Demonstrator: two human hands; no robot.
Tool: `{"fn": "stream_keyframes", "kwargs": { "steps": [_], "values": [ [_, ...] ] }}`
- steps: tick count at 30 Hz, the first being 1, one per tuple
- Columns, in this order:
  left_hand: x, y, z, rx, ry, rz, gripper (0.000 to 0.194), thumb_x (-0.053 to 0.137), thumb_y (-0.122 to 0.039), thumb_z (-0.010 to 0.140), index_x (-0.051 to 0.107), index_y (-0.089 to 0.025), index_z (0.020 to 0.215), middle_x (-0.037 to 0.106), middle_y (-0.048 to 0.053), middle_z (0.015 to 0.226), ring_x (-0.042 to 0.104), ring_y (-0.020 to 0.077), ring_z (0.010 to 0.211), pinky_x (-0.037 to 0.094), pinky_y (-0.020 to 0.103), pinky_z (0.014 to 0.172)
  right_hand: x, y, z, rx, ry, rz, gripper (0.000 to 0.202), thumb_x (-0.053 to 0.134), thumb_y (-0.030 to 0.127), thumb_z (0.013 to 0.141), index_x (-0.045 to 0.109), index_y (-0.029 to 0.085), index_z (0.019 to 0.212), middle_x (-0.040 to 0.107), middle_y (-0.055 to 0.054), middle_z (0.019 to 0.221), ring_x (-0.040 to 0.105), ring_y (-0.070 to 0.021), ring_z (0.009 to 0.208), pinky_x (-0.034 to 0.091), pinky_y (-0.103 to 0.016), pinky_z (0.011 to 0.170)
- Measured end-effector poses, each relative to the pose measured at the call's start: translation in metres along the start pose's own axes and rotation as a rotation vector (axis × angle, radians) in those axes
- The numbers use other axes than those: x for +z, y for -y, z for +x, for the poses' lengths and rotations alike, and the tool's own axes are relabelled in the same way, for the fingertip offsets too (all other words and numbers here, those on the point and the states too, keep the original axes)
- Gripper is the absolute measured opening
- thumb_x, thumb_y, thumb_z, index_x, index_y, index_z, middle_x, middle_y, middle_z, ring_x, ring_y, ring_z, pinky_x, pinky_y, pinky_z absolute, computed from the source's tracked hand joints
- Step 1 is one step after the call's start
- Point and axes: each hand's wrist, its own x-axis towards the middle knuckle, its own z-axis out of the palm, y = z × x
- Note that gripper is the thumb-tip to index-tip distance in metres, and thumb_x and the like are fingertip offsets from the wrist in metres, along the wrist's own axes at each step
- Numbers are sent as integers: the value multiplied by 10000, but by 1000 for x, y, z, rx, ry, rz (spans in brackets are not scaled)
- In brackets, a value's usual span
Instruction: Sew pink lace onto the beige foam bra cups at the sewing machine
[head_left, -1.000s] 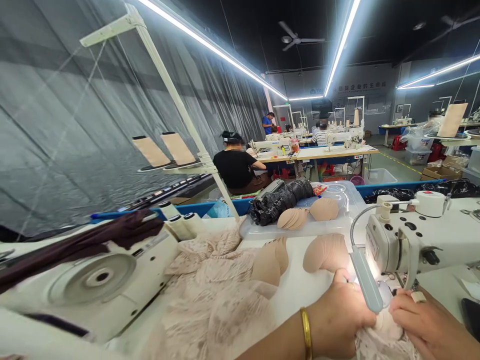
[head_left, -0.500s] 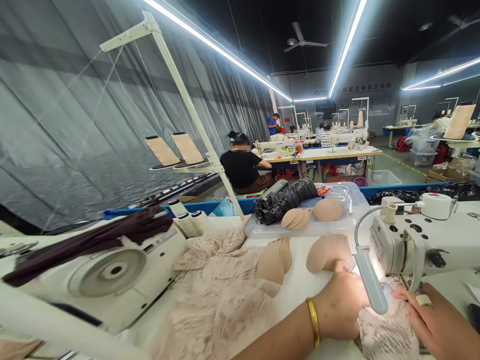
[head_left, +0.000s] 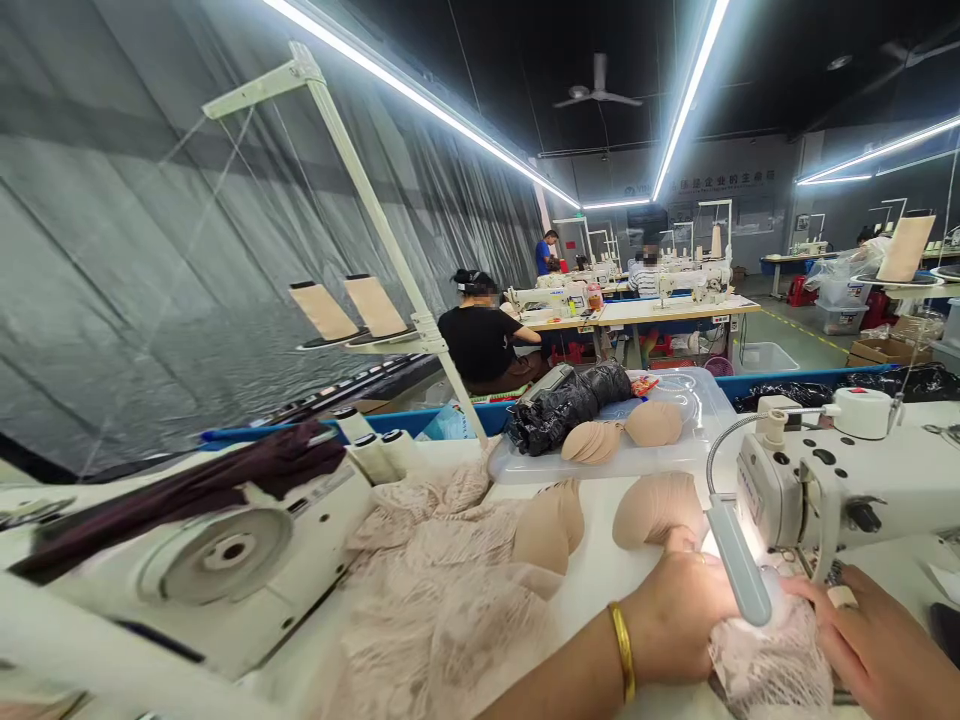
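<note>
Pale pink lace fabric [head_left: 772, 660] lies at the sewing machine [head_left: 780, 480], under a lit grey lamp [head_left: 739, 560]. My left hand [head_left: 679, 610], with a gold bangle at the wrist, is closed on the left side of the lace; the lamp hides part of its fingers. My right hand [head_left: 870, 630], wearing a ring, pinches the lace's right edge beside the machine head. The needle area is hidden. Beige cup pads [head_left: 652, 508] are stacked just behind my left hand, and another stack [head_left: 546, 528] rests on a heap of lace [head_left: 450, 600].
A clear plastic lid [head_left: 697, 400] holds more pads and a black plastic bundle [head_left: 570, 405]. At left are a second machine [head_left: 300, 540], dark cloth [head_left: 180, 490] and a thread stand [head_left: 367, 200]. A person in black [head_left: 480, 335] sits beyond.
The lace between my hands has shifted slightly left and its folds look different. Both hands keep nearly the same place and grip. The camera view has tilted a little.
</note>
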Motion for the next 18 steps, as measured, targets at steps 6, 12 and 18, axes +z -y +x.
{"fn": "stream_keyframes", "kwargs": {
  "steps": [6, 12, 18],
  "values": [
    [4, -15, -5, -148, 21, 264, 188, 594, -372, 934, 648, -241, 1058, 698, 94, 1102, 602, 313, 1004, 335, 512, 909, -12, 26, 21, -183, 87, 209, 287, 690, 370, 1001, 654, 304, 1278, 812, -31, 1113, 762, -265, 986, 579, -336, 874],
    [11, -28, -2, -220, 105, 255, 544, 651, -617, 896, 637, -203, 1249, 674, 149, 1160, 590, 342, 1005, 391, 499, 900, 11, 21, 8, -33, 194, 104, 313, 445, 21, 970, 633, 271, 954, 700, -4, 860, 668, -198, 710, 480, -299, 641],
    [-10, -14, -16, -24, 327, 238, 557, 633, -605, 919, 589, -227, 1325, 657, 151, 1283, 629, 356, 1057, 383, 419, 804, -2, -6, 2, 48, 133, 103, 318, 506, 111, 993, 761, 296, 1037, 799, -73, 1125, 745, -295, 1106, 604, -400, 968]
  ]
}}
